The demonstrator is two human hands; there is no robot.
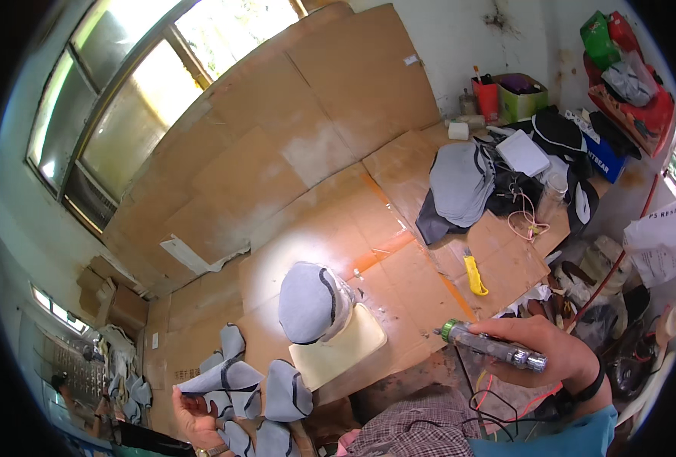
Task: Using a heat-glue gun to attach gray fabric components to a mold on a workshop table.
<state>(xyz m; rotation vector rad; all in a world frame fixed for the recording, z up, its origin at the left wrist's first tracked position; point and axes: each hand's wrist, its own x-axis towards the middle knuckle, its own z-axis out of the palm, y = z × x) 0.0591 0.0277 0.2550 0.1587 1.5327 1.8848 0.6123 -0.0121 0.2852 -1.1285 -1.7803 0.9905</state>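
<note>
At the lower left my left hand (193, 419) is closed on the edge of a grey fabric piece with dark edging (227, 378), held above several similar curved pieces (288, 392). My right hand (536, 346), at the lower right, is wrapped round a handheld tool (498, 349) with a green collar, a short pointed tip and a shiny body. Its tip points left, apart from the stack. Between the hands, a stack of grey fabric pieces with black edging (307, 303) rests at a cream-coloured block (353, 346).
Cardboard (414, 297) covers the bench and the wall behind. A yellow utility knife (475, 276) lies right of centre. Farther right are grey fabric pieces (460, 183), a white box (523, 153), a clear jar (555, 188) and a red cup (487, 100). Black cords (498, 415) hang near my right arm.
</note>
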